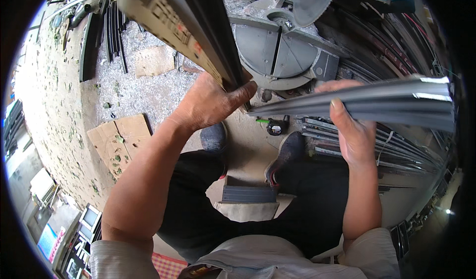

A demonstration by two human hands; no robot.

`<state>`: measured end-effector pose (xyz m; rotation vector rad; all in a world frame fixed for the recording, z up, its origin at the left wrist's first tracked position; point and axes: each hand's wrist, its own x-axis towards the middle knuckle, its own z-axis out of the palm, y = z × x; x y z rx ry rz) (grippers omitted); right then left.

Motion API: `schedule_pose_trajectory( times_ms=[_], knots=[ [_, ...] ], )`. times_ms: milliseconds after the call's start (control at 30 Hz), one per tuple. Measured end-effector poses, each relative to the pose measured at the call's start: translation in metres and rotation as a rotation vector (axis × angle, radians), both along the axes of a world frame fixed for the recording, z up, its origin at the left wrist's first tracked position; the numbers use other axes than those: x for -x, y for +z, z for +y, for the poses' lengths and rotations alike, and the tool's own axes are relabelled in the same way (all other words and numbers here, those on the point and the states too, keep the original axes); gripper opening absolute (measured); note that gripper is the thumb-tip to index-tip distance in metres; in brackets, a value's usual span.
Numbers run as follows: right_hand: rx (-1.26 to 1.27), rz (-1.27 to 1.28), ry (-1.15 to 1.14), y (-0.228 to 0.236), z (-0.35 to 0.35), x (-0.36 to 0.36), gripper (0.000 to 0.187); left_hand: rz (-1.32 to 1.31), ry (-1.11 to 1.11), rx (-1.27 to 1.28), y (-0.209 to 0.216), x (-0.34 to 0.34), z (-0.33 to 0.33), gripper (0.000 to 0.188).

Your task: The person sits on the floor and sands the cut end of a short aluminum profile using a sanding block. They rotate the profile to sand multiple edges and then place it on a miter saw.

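My left hand (213,100) is closed around the lower end of a long dark metal profile (210,26), which rises toward the top edge. Its side wears a beige printed covering (171,28). A second profile (401,98), grey and grooved, slants off to the right and is blurred toward its far end. My right hand (353,133) grips this one, thumb on the near face and fingers behind. The two profiles come together near my left hand at an angle; whether they are joined I cannot tell.
A mitre saw table (255,51) with a toothed blade (312,4) stands ahead. On the floor lie a tape measure (277,127), cardboard (121,140), metal shavings (144,36) and stacked profiles (327,135). A short grooved piece (248,194) is between my legs.
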<state>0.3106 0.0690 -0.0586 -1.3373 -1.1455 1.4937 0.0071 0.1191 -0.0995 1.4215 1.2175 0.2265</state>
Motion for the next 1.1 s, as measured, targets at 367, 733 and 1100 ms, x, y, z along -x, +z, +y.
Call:
schedule_pose_trajectory(
  times_ms=[367, 733, 1100],
  knots=[
    [-0.005, 0.141, 0.117, -0.009, 0.055, 0.109, 0.048, -0.327, 0.324, 0.076, 0.001, -0.003, -0.016, 0.060],
    [-0.473, -0.147, 0.377, -0.053, 0.031, 0.188, 0.101, -0.199, 0.519, -0.091, -0.050, 0.072, -0.087, 0.033],
    [0.200, -1.093, 0.485, -0.239, -0.145, 0.026, 0.071, -0.291, 1.003, 0.162, -0.022, 0.091, -0.075, 0.056]
  ],
)
